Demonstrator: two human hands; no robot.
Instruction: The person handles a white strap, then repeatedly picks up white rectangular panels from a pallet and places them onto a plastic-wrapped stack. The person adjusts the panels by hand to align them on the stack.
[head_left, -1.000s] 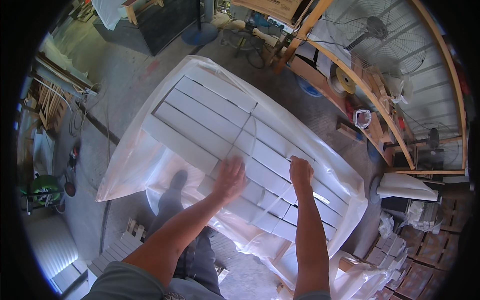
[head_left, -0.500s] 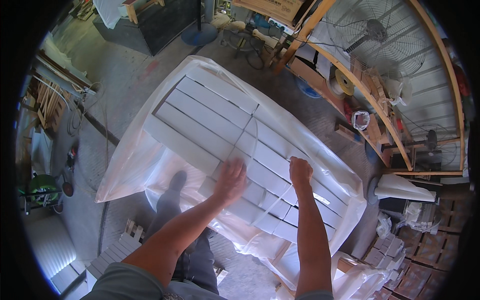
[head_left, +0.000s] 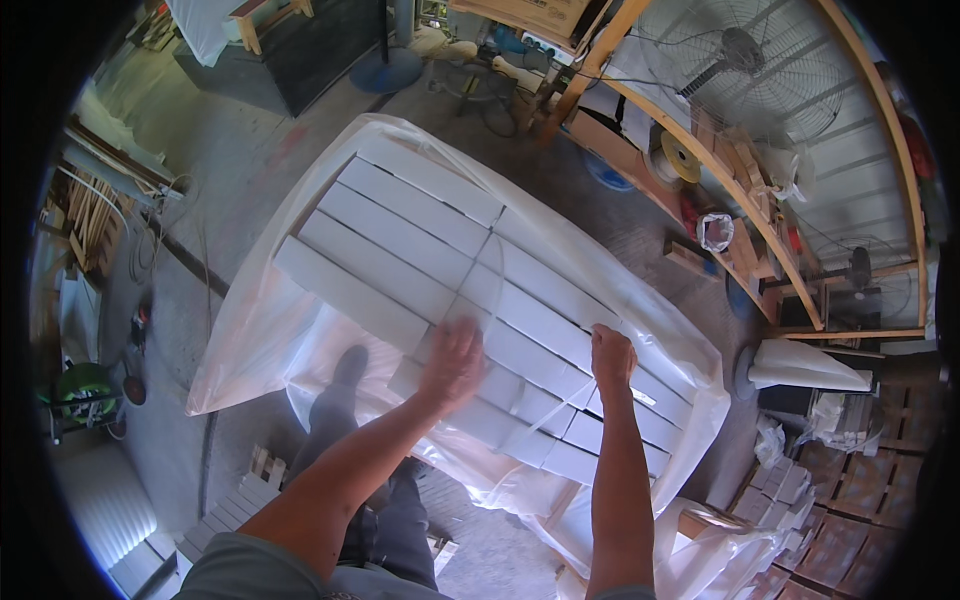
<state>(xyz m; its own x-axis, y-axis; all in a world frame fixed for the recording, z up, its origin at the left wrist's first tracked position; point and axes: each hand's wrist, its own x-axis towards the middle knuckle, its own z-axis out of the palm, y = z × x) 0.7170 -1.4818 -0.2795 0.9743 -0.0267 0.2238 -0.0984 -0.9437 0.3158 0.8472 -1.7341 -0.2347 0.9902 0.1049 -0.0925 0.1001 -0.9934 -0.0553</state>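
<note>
Long white boxes lie in rows on translucent plastic sheeting. A thin pale strap crosses the rows and runs up to my right hand, which is closed on it. My left hand lies over the near boxes, palm down; its fingers look stretched out, with blurred tips. Just beyond it, a thin loop of strap arches over the boxes. Whether the left fingers touch that loop, I cannot tell.
Beyond the boxes at the right stand a wooden frame and a large wire fan. A yellow spool sits by the frame. Brown stacked cartons fill the lower right. A green reel stands at far left.
My right hand has shifted slightly right and down, and the strap rises more steeply to it. The left hand has shifted slightly left. The whole view has moved a little.
</note>
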